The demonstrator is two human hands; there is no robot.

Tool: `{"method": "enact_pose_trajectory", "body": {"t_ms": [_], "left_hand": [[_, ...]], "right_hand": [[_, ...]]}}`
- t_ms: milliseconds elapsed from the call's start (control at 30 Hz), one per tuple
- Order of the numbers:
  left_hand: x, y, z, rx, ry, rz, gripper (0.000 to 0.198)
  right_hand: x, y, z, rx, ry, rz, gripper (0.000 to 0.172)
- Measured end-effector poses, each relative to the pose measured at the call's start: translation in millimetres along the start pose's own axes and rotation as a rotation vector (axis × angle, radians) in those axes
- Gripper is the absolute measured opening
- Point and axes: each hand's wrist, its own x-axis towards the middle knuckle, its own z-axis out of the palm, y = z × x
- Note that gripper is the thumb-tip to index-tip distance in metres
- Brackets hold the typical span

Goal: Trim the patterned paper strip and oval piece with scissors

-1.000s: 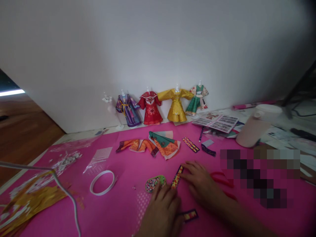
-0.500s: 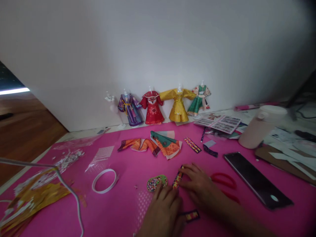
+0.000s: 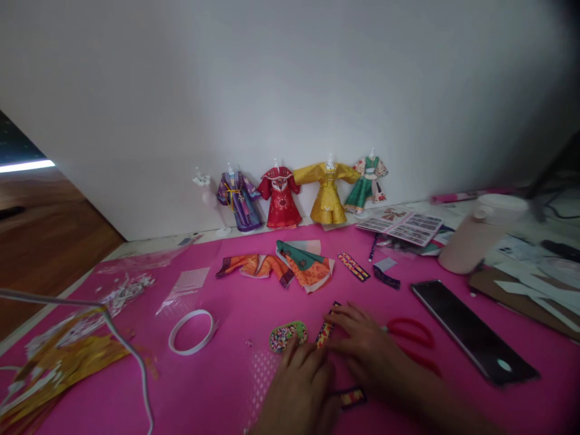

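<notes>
1. Resting palm-down on the mat (image 3: 226, 305), the left hand (image 3: 299, 386) lies flat with its fingers loosely spread. It grips nothing, and its fingertips meet the near end of a strip (image 3: 324, 332).
2. The right hand (image 3: 365, 350) comes in from the right with its fingers bent over the strip's far end. Blur hides whether they pinch the strip or only press on it.
3. The strip, patterned red and yellow, lies flat on the mat between the two hands and runs away from the person.
4. A bead tray (image 3: 288, 336) sits just left of the strip, at the left fingertips. A dark offcut (image 3: 352, 397) lies between the wrists.
5. Scissors (image 3: 410, 331) lie just right of the right hand, with a phone (image 3: 471, 329) beyond them.
6. A tape ring (image 3: 191, 331) lies well left of the left hand. Gold scraps (image 3: 58, 359) and a cable (image 3: 124, 350) are farther left.
7. Beyond the hands lies an orange garment (image 3: 308, 266). Behind it, dresses (image 3: 281, 202) stand in a row along the wall (image 3: 290, 90). A booklet (image 3: 401, 222) and a bottle (image 3: 480, 232) are far right.
</notes>
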Motion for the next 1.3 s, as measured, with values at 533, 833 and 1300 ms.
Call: {"method": "enact_pose_trajectory", "body": {"t_ms": [533, 833, 1300], "left_hand": [[-6, 1, 11.3, -0.089, 0.179, -0.027, 0.021], [-3, 1, 5.9, -0.152, 0.349, -0.004, 0.016], [-4, -6, 20.4, -0.141, 0.462, -0.068, 0.024]], "right_hand": [[-4, 14, 10, -0.039, 0.126, 0.110, 0.050], [-2, 14, 8, -0.053, 0.120, 0.104, 0.050], [-3, 14, 8, -0.054, 0.100, 0.117, 0.046]]}}
